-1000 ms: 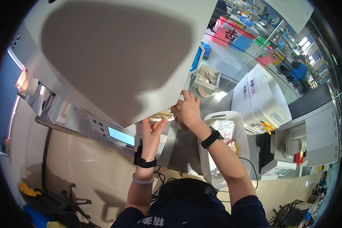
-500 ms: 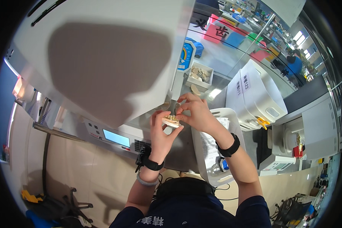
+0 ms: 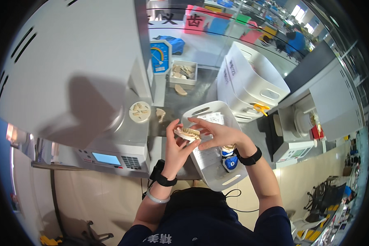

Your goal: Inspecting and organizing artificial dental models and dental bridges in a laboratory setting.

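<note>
A dental model (image 3: 188, 133), with a row of yellowish teeth on a pale base, is held up in front of me. My left hand (image 3: 178, 143) is closed on it, fingers behind and thumb along the near edge. Around the model's right end, my right hand (image 3: 223, 136) has its fingers apart, the thumb close to the base; whether it touches is hard to tell. Beneath my right hand lies a white basket (image 3: 191, 152) with printed papers (image 3: 211, 158) and a blue-and-white articulator (image 3: 230, 163). A round white tray (image 3: 140, 119) with small tooth-coloured pieces sits left of the model.
A machine with a screen and keypad (image 3: 110, 159) stands at left. Behind are a loose plaster piece (image 3: 160, 115), another piece (image 3: 180, 90), a box of plaster pieces (image 3: 172, 80) and a blue dial gauge (image 3: 159, 59). White bins (image 3: 238, 82) with a yellow clip (image 3: 260, 109) stand at right.
The view has shifted, bringing the round tray and articulator into sight. My right fingers have gone from a pinch at the teeth to spread apart. My left hand still holds the model.
</note>
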The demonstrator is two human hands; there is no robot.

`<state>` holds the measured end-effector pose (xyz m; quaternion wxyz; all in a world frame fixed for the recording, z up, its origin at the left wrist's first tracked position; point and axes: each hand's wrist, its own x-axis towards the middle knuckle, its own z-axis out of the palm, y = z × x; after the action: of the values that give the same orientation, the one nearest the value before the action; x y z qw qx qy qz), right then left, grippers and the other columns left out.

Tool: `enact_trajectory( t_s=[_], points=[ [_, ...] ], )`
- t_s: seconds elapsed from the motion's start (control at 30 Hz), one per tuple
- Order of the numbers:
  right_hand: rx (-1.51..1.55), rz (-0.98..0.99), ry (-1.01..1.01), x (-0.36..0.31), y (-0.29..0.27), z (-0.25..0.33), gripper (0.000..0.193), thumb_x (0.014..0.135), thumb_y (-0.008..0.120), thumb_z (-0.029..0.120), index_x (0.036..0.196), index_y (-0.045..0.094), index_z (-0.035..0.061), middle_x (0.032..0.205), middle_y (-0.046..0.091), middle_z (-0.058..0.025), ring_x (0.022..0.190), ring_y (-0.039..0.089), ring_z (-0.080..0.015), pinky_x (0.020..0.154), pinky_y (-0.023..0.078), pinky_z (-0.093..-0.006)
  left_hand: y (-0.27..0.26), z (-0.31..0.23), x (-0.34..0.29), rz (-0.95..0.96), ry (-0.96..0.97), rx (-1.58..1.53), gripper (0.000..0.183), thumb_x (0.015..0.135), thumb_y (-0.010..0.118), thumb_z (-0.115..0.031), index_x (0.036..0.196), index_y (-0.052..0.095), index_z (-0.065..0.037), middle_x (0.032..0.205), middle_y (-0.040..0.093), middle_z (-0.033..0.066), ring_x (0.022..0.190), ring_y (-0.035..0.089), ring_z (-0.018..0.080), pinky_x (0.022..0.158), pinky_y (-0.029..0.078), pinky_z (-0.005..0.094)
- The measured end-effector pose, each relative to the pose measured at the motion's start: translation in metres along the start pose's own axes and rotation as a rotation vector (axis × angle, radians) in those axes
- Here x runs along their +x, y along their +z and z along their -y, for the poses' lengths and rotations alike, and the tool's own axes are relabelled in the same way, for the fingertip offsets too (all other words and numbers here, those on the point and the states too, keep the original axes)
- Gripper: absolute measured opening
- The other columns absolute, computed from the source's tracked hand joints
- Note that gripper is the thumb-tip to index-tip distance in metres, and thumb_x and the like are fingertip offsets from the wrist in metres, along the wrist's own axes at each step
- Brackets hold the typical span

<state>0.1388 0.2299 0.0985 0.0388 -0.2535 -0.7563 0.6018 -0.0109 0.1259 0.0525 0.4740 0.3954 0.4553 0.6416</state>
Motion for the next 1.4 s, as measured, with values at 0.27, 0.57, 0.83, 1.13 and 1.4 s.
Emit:
enact_trajectory(
  t_s=[0.27,0.57,0.83,1.13,1.4],
  points=[
    [0.038,-0.236,0.173,-0.067,-0.025,-0.04,0.065,0.073,0.066,0.007,0.131,0.037,0.0076,0.111,0.051,-0.0079,0.096,0.054,-0.0149,0.078,0.046,-0.0261,0.032,0.017,-0.001,0.175,-0.318,-0.298,0.069,0.079,0.063,0.0,0.131,0.018,-0.009,0.128,0.03,0.0134,0.11,0.047,0.0207,0.089,0.043,0.0313],
    [-0.894,-0.399,0.413,-0.076,0.027,-0.102,0.088,0.06,0.074,0.019,0.134,0.027,0.0102,0.118,0.044,-0.0183,0.107,0.046,-0.0356,0.087,0.042,-0.0407,0.048,0.055,0.011,0.188,-0.422,-0.21,0.085,0.074,0.065,0.002,0.139,0.011,-0.002,0.128,0.036,0.0142,0.112,0.044,0.0208,0.092,0.039,0.0302],
    [-1.005,-0.521,0.408,-0.059,0.026,-0.114,0.043,0.071,0.061,0.012,0.111,0.047,0.0045,0.101,0.05,-0.0159,0.094,0.051,-0.0311,0.075,0.048,-0.0382,0.045,0.089,0.027,0.162,-0.669,-0.362,0.027,0.082,0.046,0.008,0.108,0.045,0.003,0.11,0.049,0.0139,0.105,0.05,0.0265,0.09,0.043,0.0386],
    [-0.942,-0.526,0.371,-0.062,0.02,-0.124,0.051,0.068,0.062,0.014,0.114,0.046,0.0008,0.101,0.051,-0.019,0.094,0.052,-0.0353,0.08,0.046,-0.0397,0.05,0.107,0.021,-0.065,-0.706,-0.466,0.04,0.066,0.036,0.02,0.101,0.04,0.002,0.11,0.044,0.0178,0.105,0.048,0.0343,0.09,0.042,0.0444],
    [-0.921,-0.547,0.37,-0.059,0.011,-0.101,0.062,0.065,0.064,0.018,0.12,0.044,-0.0004,0.1,0.053,-0.0216,0.093,0.052,-0.037,0.082,0.044,-0.0406,0.052,0.099,0.018,-0.209,-0.717,-0.482,0.055,0.058,0.042,0.011,0.112,0.035,-0.001,0.105,0.042,0.0143,0.093,0.048,0.0291,0.079,0.045,0.0389]
  ],
)
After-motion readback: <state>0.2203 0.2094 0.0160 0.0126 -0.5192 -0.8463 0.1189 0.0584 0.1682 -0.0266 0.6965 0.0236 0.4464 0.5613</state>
